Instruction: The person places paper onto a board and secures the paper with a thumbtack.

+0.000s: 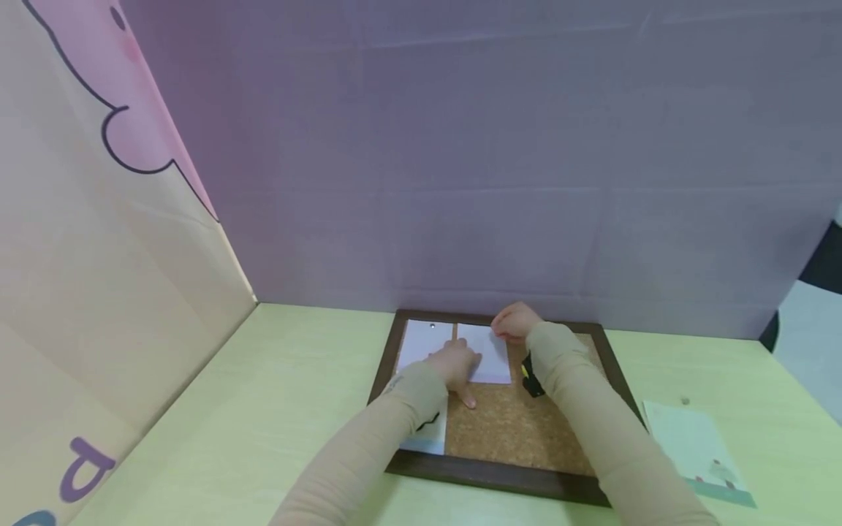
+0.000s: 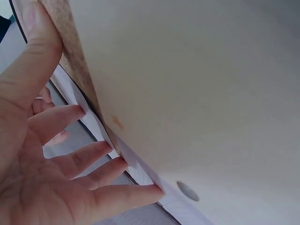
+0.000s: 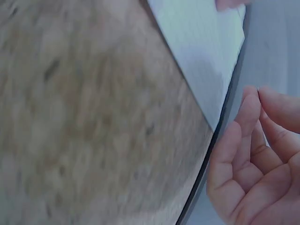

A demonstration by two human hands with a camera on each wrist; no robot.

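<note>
A cork board [image 1: 520, 438] with a dark brown frame lies on the table. Two white paper sheets sit side by side along its top. The left sheet [image 1: 417, 343] carries a small round tack [image 1: 432, 325] near its top edge. With fingers spread, my left hand [image 1: 454, 363] presses on the right sheet [image 1: 490, 369], its thumb out over bare cork. By that sheet's top right corner is my right hand [image 1: 517, 321]. Its thumb and fingertips pinch together in the right wrist view, a tiny dark pin tip [image 3: 258, 88] showing between them.
A lower sheet [image 1: 430, 444] on the board is partly hidden by the left forearm. Printed paper [image 1: 693, 446] lies on the table to the right, with a small round object [image 1: 685, 400] by its top edge. A grey-purple curtain [image 1: 500, 183] rises behind the board.
</note>
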